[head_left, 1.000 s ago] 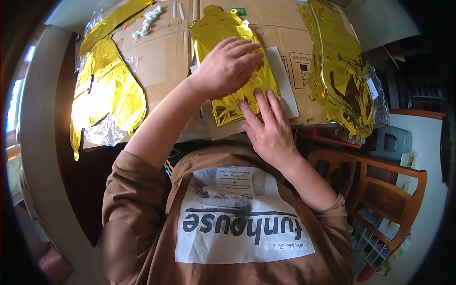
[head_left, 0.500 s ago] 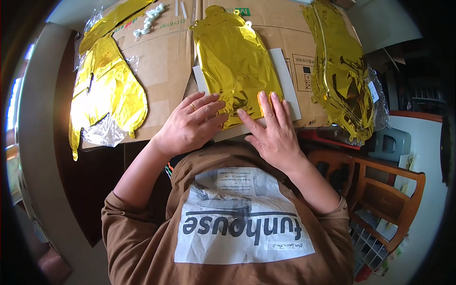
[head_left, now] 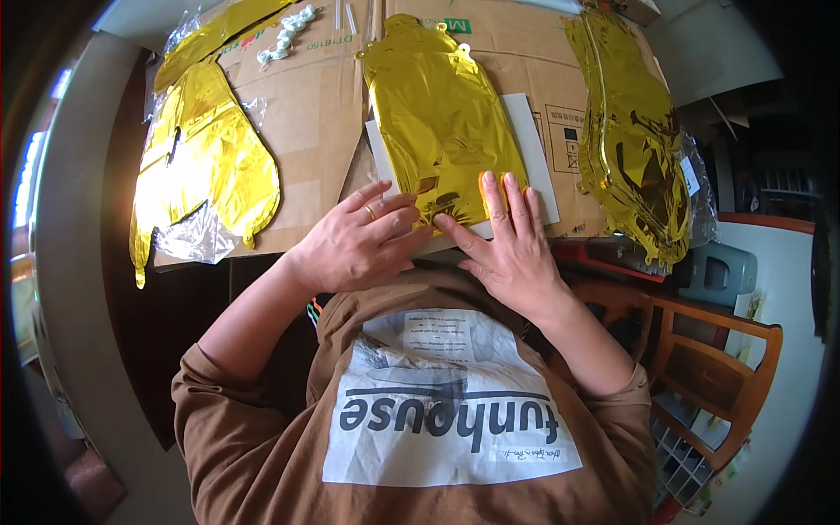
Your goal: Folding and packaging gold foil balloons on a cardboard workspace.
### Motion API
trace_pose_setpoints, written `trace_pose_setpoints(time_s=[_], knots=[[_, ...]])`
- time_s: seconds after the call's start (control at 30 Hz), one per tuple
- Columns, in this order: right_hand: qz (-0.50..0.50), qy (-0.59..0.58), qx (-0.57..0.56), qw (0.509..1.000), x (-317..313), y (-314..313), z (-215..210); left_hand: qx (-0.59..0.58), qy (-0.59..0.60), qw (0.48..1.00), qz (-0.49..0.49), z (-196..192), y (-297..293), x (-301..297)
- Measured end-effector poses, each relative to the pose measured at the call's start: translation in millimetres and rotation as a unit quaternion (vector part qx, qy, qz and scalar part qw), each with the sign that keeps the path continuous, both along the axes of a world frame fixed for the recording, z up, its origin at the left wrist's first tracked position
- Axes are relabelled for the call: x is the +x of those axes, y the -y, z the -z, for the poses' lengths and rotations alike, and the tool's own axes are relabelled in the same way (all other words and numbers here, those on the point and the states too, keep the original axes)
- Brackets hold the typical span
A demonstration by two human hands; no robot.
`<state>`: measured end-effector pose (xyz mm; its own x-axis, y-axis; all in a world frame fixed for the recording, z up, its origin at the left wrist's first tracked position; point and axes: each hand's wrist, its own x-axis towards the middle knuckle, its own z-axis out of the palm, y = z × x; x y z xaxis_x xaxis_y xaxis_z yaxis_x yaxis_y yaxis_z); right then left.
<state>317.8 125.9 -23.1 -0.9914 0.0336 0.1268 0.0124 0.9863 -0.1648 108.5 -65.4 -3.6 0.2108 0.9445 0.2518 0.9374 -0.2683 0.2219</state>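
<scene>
A deflated gold foil balloon [head_left: 442, 114] lies flat on a white sheet [head_left: 535, 140] over the cardboard, its narrow end close to me. My right hand [head_left: 516, 245] rests flat on the balloon's near right part, fingers stretched out, the thumb pointing left. Under those fingers shows the edge of something orange [head_left: 483, 185], mostly covered. At the balloon's near left corner is my left hand [head_left: 354, 241], a ring on one finger, its fingers loosely bent and apart. A small clear strip shows at its fingertips; whether they touch it I cannot tell.
Cardboard [head_left: 319, 114] covers the table. More gold foil balloons lie on the left [head_left: 206, 157] and on the right [head_left: 634, 140], with clear plastic wrap [head_left: 201, 238]. White curled pieces [head_left: 289, 33] and clear tubes [head_left: 350, 19] lie farther back. A wooden chair [head_left: 713, 367] stands at right.
My left hand has shifted slightly toward me, off the balloon's left edge, and the clear strip now shows at its fingertips. My right hand stays flat on the balloon. The view has shifted a little.
</scene>
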Motion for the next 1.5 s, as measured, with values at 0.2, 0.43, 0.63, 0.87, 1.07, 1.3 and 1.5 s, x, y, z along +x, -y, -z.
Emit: trace_pose_setpoints(time_s=[0.2,0.43,0.63,0.87,1.07,1.3,1.5], knots=[[0.007,0.006,0.0,1.0,1.0,0.7,4.1,0.036,-0.036,0.998,-0.044,-4.1,-15.3,-37.3],[-0.002,-0.003,0.016,1.0,1.0,0.4,5.3,0.103,-0.096,0.976,-0.167,-4.8,-38.9,-87.6],[0.019,0.019,0.005,1.0,0.8,4.7,-0.3,0.1,0.062,0.987,-0.109,-7.2,-84.2,-18.4],[0.034,0.023,-0.003,0.999,3.8,15.4,-3.2,-0.024,-0.078,0.996,-0.046,13.9,-124.3,-12.5],[0.038,-0.004,-0.008,0.999,1.8,18.8,1.1,-0.048,-0.122,0.99,-0.053,14.6,-140.7,-70.9],[0.022,0.02,0.028,0.999,1.3,15.9,-0.5,0.044,-0.121,0.978,-0.163,12.3,-136.2,-94.8],[0.036,0.034,-0.047,0.998,-1.0,15.4,-13.2,0.057,0.051,0.982,-0.175,-5.6,-57.7,-7.1]])
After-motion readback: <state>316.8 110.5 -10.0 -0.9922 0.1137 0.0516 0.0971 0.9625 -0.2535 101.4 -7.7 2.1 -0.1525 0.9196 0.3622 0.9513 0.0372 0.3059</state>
